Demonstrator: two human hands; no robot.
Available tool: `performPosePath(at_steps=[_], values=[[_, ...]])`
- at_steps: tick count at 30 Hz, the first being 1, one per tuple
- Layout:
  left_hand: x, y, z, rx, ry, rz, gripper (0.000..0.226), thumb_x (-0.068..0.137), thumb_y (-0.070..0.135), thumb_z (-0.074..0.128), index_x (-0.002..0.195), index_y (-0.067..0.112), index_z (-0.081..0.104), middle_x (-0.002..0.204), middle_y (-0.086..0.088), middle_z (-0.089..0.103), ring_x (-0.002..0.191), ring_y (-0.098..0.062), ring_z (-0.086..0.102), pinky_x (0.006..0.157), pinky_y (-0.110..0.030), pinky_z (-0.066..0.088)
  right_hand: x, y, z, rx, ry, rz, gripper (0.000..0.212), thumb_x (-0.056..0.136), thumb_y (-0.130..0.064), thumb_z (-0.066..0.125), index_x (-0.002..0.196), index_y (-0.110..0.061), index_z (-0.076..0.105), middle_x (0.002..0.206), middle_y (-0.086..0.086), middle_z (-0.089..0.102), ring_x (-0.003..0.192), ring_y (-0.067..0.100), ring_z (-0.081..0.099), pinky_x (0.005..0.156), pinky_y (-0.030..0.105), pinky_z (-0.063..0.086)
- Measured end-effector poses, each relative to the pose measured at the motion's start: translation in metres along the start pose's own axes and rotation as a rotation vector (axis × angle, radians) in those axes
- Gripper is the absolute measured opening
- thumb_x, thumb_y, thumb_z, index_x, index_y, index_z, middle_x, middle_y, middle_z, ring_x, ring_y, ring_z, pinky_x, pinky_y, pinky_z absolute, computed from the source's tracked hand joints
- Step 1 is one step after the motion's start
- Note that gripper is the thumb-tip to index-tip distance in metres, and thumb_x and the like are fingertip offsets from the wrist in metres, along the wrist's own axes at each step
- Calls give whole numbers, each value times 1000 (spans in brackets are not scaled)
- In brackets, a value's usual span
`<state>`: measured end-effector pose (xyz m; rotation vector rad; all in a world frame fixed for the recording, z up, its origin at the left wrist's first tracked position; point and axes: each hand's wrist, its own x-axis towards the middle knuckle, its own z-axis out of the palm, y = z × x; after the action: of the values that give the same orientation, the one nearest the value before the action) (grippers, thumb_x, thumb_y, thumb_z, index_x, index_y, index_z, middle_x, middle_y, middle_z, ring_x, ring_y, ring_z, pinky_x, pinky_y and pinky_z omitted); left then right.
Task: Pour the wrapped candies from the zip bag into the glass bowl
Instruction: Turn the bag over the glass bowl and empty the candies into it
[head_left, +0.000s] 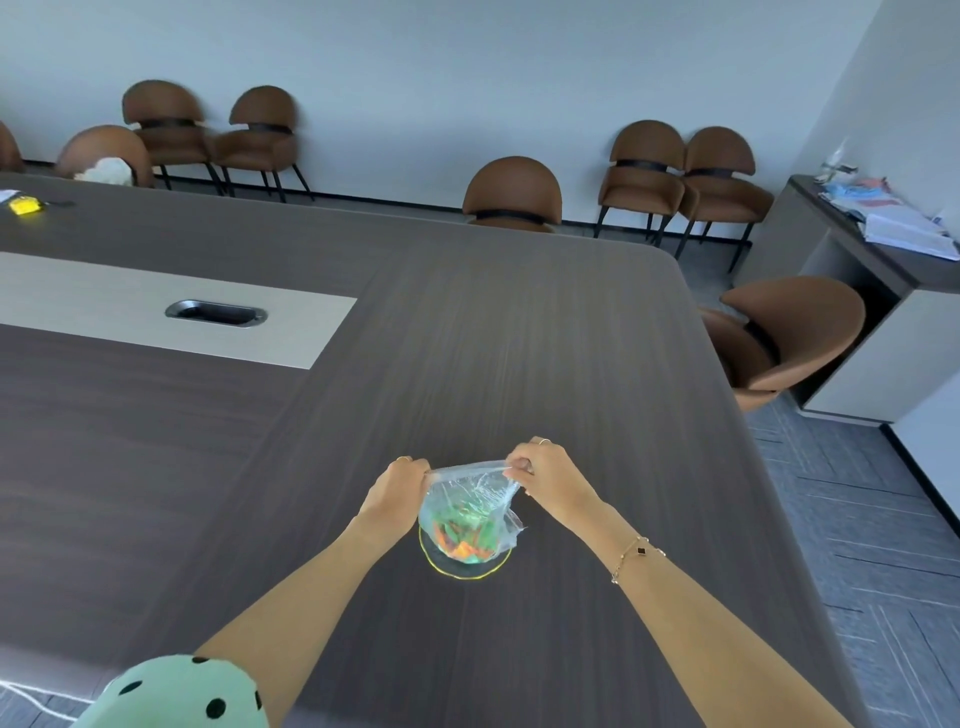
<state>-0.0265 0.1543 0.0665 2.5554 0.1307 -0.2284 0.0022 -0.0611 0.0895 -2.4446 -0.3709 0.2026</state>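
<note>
A clear plastic zip bag (470, 499) hangs over the glass bowl (467, 570), whose yellow-green rim shows on the dark table. Orange and green wrapped candies (465, 540) show through the plastic at the bottom of the bag, inside the bowl's outline. Whether they lie in the bag or in the bowl I cannot tell. My left hand (397, 486) pinches the bag's left top corner. My right hand (545, 470) pinches the right top corner, stretching the top edge between them.
The large dark wood table (519, 338) has a pale centre strip with a metal cable port (215, 313). A yellow object (25, 206) lies far left. Brown chairs (511, 195) line the wall and the table's right side. A side cabinet (883, 244) holds papers.
</note>
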Motion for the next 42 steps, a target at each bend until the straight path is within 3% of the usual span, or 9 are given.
performPosePath(at_steps=[3,7,15,19,28,32,37,42], values=[[1,1,-2,3,-3,7,30,99,18,39,88,-1,60,84,-7,49,72,-27,50,66,-34,39,2,0,0,-37,26,-9,13,91,-12,59,90,-2,68,86,5,56,82,26,60,73,29,46],[1,5,-6,17,-1,6,29,99,18,40,76,5,51,80,-6,49,67,-25,46,61,-33,36,5,-4,-2,-55,64,-47,15,93,-9,55,91,-2,68,83,3,54,76,19,53,70,26,41],[-3,12,-17,-10,52,2,26,89,15,43,64,10,40,76,-3,45,62,-24,40,49,-29,30,6,-14,-15,-120,56,-135,16,93,-7,51,82,-2,62,79,3,50,77,27,56,71,34,47],[-2,13,-22,-7,77,23,30,88,13,44,59,12,36,72,-1,43,62,-24,39,50,-30,29,6,-19,-22,-95,49,-165,17,93,-6,51,82,1,62,76,4,50,76,19,46,71,25,40],[9,19,-33,-68,79,70,30,88,9,48,60,13,40,81,-9,49,66,-26,44,60,-34,37,11,-15,-29,-67,103,-149,15,92,-4,52,87,-1,66,81,2,52,74,15,47,66,21,35],[12,23,-34,-83,87,91,39,91,10,48,55,17,32,78,-7,45,66,-25,42,59,-32,35,13,-14,-32,-61,126,-140,16,92,-3,52,86,-1,66,79,1,50,65,6,43,64,21,33],[17,28,-39,-107,79,81,27,90,13,46,66,2,49,83,-16,52,67,-25,43,62,-35,38,16,-14,-40,-87,154,-142,16,92,-2,52,87,0,67,79,1,51,64,3,42,58,13,34],[18,37,-46,-121,120,131,35,92,17,47,58,14,37,73,-2,41,65,-22,37,59,-32,34,19,-15,-48,-80,190,-136,16,92,-3,53,87,-1,68,78,0,52,65,0,43,60,11,36]])
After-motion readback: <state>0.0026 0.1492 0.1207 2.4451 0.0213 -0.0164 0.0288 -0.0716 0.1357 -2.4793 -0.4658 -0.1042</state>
